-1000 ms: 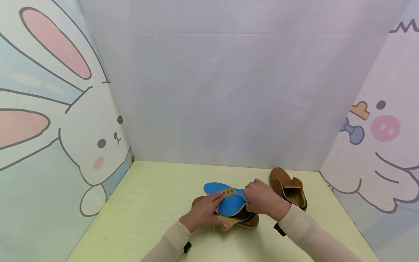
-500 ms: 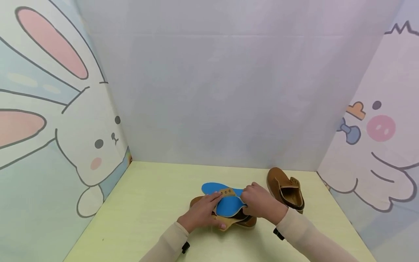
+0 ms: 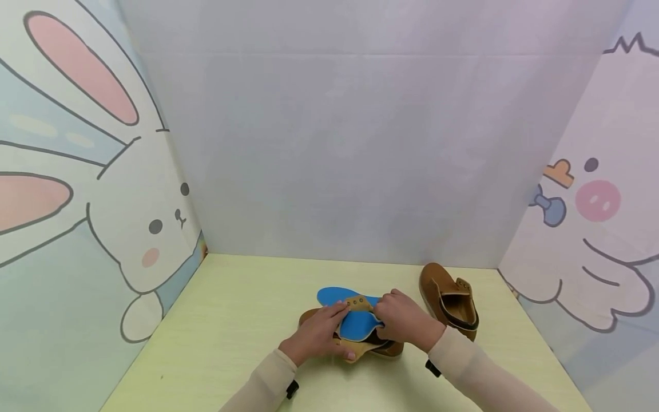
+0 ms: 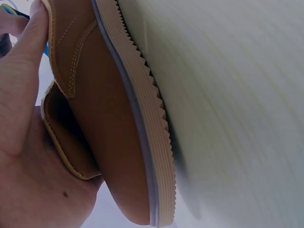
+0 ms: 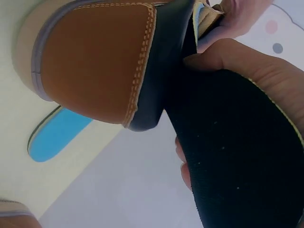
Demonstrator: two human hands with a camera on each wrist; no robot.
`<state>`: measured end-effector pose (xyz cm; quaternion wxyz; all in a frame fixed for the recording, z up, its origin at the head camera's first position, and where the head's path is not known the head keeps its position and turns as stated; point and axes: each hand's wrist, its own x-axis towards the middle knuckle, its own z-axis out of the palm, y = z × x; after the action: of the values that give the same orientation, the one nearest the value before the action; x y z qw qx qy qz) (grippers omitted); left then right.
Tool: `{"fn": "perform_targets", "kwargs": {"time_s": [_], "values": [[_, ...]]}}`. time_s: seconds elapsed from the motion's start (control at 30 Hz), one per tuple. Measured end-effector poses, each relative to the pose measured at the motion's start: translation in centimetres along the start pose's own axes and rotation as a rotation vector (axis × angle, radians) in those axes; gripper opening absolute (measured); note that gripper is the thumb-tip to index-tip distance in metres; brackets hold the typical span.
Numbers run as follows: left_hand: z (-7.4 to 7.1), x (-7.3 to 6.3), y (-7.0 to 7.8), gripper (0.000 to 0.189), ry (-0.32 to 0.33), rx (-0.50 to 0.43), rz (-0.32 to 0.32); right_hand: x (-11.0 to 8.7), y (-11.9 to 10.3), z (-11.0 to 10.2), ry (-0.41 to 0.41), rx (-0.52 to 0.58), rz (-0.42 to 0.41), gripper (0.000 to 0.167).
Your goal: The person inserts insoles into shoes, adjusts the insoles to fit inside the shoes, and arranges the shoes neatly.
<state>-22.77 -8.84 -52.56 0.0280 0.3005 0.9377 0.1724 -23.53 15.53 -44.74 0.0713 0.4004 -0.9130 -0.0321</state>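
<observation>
A brown lace-up shoe [image 3: 388, 350] lies on the table, toe to the left, its tan flaps spread apart. My left hand [image 3: 316, 337] holds it at the opening, fingers on the far eyelet flap and thumb on the near one. Between the flaps shows a blue insole [image 3: 357, 326], bent, its front end hidden inside the shoe. My right hand [image 3: 407, 320] grips this insole over the heel end. The right wrist view shows the insole's dark underside [image 5: 237, 152] close beside the shoe's heel [image 5: 95, 61]. In the left wrist view the ridged sole [image 4: 156, 128] faces the table.
A second blue insole [image 3: 332, 294] lies flat just behind the held shoe. Another brown shoe [image 3: 448, 297] stands to the right, toe toward the back wall [image 3: 329, 143]. Printed cartoon panels flank the pale yellow table [image 3: 231, 309].
My right hand has moved a little left toward the shoe, pushing the insole with it, so less of the insole shows. My left hand keeps its hold. The head view has shifted slightly.
</observation>
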Motion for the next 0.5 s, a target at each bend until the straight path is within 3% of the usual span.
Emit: {"fn": "perform_targets", "kwargs": {"time_s": [0.5], "values": [[0.1, 0.0, 0.0, 0.11, -0.003, -0.023, -0.002, 1.6, -1.0, 2.4, 0.027, 0.008, -0.02, 0.044]]}}
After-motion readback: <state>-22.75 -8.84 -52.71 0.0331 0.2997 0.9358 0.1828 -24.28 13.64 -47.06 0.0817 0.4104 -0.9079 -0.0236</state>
